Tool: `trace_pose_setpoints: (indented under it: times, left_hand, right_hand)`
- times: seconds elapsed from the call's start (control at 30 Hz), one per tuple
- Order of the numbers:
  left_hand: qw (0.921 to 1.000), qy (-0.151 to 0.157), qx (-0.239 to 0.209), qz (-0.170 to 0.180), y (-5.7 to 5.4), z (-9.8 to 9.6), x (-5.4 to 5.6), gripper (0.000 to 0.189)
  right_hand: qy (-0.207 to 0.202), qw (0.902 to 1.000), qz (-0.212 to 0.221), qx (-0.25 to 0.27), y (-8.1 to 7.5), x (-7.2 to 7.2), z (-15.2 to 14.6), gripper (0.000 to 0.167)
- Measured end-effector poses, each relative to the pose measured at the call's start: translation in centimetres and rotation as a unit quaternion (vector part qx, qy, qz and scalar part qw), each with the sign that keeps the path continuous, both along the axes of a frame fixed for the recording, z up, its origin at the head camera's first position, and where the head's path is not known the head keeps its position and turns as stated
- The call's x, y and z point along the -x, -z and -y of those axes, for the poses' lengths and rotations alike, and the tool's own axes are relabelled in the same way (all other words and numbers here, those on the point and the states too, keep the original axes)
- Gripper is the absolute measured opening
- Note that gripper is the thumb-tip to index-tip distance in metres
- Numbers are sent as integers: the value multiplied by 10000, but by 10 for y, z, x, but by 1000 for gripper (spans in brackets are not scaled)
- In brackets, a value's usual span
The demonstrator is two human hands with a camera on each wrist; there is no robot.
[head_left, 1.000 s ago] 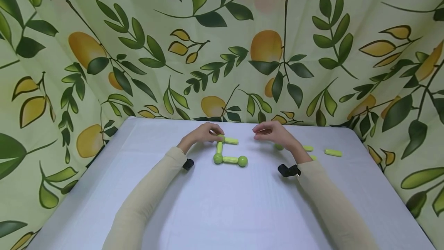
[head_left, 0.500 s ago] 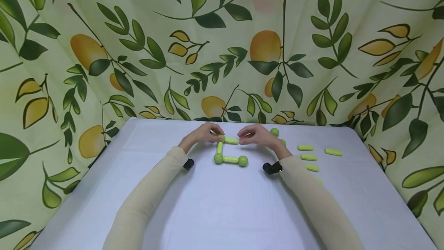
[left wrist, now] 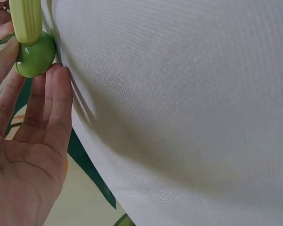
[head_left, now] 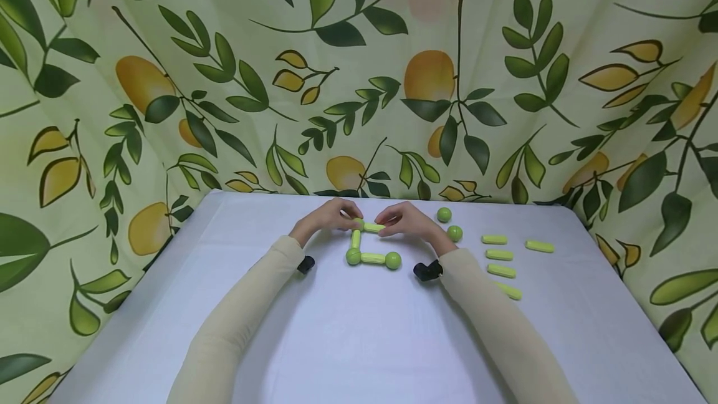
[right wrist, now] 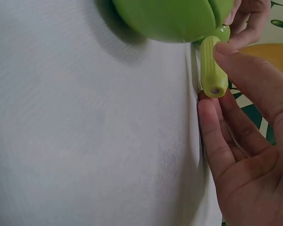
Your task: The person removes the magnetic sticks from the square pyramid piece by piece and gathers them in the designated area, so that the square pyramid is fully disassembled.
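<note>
Left grip [head_left: 333, 216] pinches far corner ball [left wrist: 37, 56] between thumb and fingers. Right grip [head_left: 412, 222], apart from far rod [right wrist: 211, 66] half a second ago, now has thumb and fingers closed on it near free end; other end meets ball. Joint thus seems braced from both sides. Side rod [head_left: 356, 239] runs to near corner ball [head_left: 353, 257], then near rod [head_left: 373, 259], end ball [head_left: 393, 260]: three-sided shape on tabletop [head_left: 336, 341]. At right, two loose balls [head_left: 444, 214], five loose rods [head_left: 499, 255] now uncovered by forearm.
</note>
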State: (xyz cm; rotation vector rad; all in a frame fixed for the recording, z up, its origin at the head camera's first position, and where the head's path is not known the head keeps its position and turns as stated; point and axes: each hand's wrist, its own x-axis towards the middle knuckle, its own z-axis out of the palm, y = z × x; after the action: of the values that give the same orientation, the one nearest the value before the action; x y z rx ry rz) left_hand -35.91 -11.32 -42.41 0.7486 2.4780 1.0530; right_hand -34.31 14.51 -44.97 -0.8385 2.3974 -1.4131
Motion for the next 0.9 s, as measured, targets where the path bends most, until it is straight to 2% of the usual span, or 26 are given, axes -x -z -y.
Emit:
trace_pose_setpoints:
  times: [0.27,0.63,0.87,0.9]
  left_hand:
    - [10000,16,-31,31,2,1,2,21]
    - [10000,18,48,64,2,2,2,21]
    - [9999,104,71,-17,1,0,2,19]
    - [9999,105,72,-20,0,-1,1,19]
  right_hand:
    - [137,9999,15,-47,0,0,7,24]
    - [186,9994,277,45,-1,0,8,20]
    - [51,9997,256,20,-4,1,6,19]
    - [8,9996,272,4,-9,-2,6,19]
